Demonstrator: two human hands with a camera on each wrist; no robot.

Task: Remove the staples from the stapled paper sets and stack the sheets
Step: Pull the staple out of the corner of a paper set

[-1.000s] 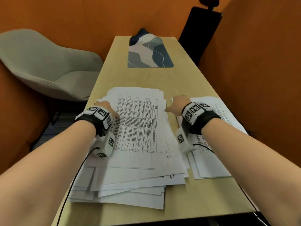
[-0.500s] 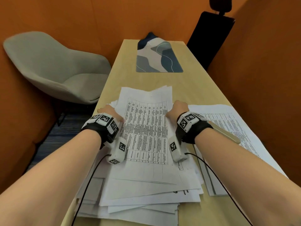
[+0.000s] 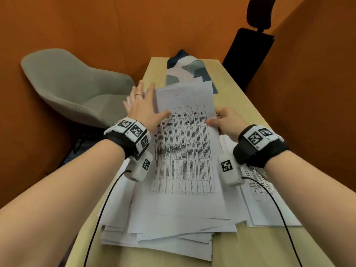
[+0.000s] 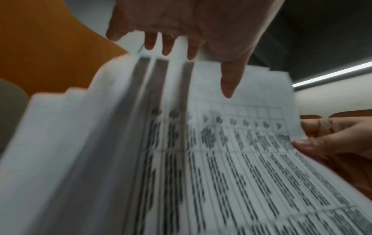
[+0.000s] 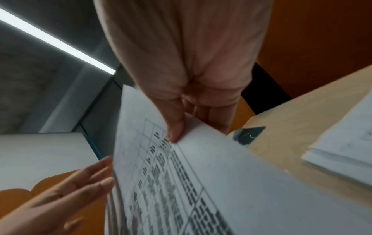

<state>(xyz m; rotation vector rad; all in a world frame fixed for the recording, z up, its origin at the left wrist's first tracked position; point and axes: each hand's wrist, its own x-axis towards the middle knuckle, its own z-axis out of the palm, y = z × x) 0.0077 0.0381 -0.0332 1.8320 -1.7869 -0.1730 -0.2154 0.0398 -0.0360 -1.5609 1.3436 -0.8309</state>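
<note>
A thick pile of printed sheets (image 3: 183, 151) with tables on them lies in the middle of the wooden table (image 3: 240, 101). Its far end is raised and its near end fans out untidily. My left hand (image 3: 146, 103) lies flat against the pile's left edge with straight fingers, and its thumb (image 4: 229, 79) rests on the top sheet (image 4: 221, 159). My right hand (image 3: 221, 118) grips the right edge, with the thumb (image 5: 175, 127) on top and the fingers underneath the pile (image 5: 221, 182). No staple shows in any view.
A second, flatter pile of sheets (image 3: 269, 205) lies to the right, partly under my right wrist. A patterned mat (image 3: 188, 72) sits at the table's far end. A grey chair (image 3: 67, 83) stands left, a black chair (image 3: 248, 54) at the far right, with orange walls around.
Both hands closed in on the sides of the pile and raised its far end off the table. The left hand went from resting on the sheets to standing flat against their edge.
</note>
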